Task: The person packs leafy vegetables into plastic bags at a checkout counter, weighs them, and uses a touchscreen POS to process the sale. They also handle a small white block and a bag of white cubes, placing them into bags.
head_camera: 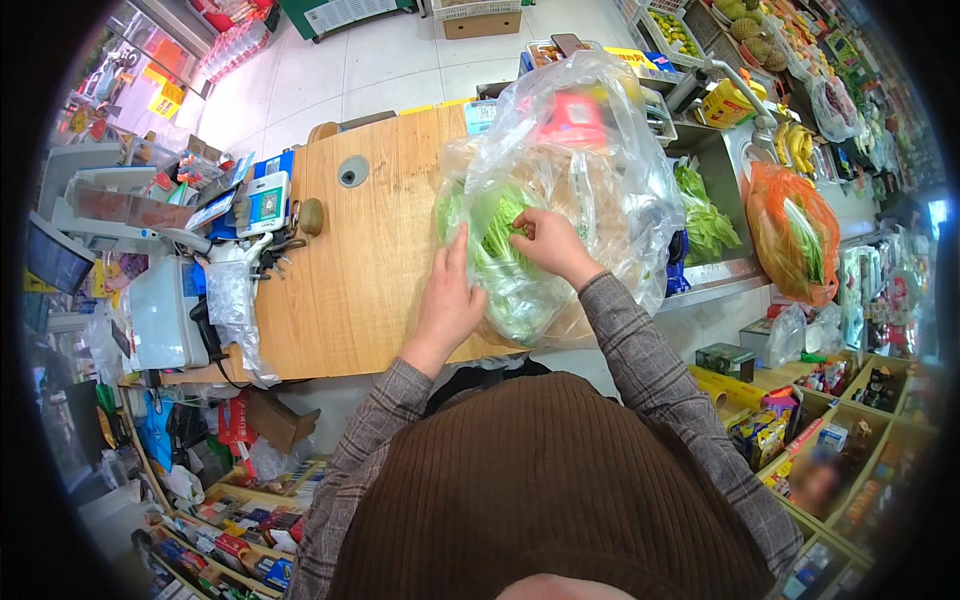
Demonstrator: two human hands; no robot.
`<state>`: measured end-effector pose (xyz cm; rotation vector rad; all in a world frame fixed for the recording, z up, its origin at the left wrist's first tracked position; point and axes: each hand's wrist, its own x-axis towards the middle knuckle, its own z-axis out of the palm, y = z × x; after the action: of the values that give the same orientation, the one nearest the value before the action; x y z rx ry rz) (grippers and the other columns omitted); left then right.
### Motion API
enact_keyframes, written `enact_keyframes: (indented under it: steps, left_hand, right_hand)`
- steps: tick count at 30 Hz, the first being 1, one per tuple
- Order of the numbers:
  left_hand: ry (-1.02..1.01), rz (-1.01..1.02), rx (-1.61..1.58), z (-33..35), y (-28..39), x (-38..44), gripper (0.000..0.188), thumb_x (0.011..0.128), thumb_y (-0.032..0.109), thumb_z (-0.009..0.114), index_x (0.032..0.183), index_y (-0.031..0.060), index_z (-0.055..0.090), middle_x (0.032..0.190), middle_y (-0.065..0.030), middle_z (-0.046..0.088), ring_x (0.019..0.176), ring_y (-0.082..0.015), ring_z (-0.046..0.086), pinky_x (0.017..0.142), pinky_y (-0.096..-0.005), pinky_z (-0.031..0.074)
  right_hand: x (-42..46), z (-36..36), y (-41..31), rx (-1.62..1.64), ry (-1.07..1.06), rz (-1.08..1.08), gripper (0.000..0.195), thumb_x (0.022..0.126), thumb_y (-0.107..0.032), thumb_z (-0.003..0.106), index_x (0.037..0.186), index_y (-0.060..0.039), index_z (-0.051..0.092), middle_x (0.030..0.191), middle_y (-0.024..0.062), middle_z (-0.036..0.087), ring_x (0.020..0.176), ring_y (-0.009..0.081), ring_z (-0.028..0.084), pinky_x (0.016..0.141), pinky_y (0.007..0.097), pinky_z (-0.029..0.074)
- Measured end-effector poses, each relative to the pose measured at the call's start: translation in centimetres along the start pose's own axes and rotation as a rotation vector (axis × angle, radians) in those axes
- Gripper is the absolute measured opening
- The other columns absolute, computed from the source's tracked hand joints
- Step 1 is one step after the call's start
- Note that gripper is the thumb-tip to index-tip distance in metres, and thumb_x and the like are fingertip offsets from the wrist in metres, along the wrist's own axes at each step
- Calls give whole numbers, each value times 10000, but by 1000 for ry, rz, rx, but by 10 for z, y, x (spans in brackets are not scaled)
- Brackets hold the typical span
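Observation:
On the wooden counter, a clear plastic bag [517, 304] holds leafy green vegetables [504, 221], its mouth turned away from me. My left hand [448, 304] lies along the bag's left side, fingers straight and thumb apart. Bent at the fingers, my right hand [553, 241] touches the top of the greens. Its curled fingers hide whether a leaf or plastic is pinched between them. Behind and to the right spreads a larger heap of clear plastic bags [637, 187], with a red item [574, 120] showing through.
Right of the wooden counter [352, 285] is a steel sink [709, 276] with lettuce [701, 214]. Beyond it sits an orange bag [795, 232] of cabbage. A kiwifruit [310, 217], keys [274, 259], a payment device [266, 202] and a barcode scanner [204, 326] lie at left.

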<state>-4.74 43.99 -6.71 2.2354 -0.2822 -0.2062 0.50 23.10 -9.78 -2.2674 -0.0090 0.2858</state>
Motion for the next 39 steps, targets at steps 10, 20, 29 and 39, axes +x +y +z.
enact_keyframes:
  steps: [10,20,29,39]
  left_hand:
    - [53,53,10,-2,-6,-6,815,786,12,563,1531,75,240,1216,-196,467,906,-304,551,791,-375,496]
    - [63,-27,-63,-29,-10,-12,861,776,24,634,1537,72,234,1268,-155,474,814,-196,524,753,-294,500]
    - [74,258,-174,-66,-24,-11,944,730,-18,659,1553,93,211,1548,-131,323,1018,-154,534,795,-252,497]
    - [-192,597,372,-48,3,38,935,689,132,798,1491,38,325,1433,-215,446,1342,-370,419,1076,-437,378]
  right_hand:
    - [-72,-140,-7,-154,926,-371,133,899,-49,641,1028,-51,672,895,39,656,634,114,567,548,234,459]
    - [-112,-150,42,-31,756,52,313,839,-95,687,1131,9,643,1018,131,673,918,282,647,793,363,524]
    - [-134,-77,39,-383,661,114,827,756,-266,789,1441,-45,382,1433,286,387,1309,419,406,1085,491,319]
    - [-140,-83,64,694,405,432,900,763,-53,751,1483,63,223,1287,223,561,1181,229,563,947,346,480]
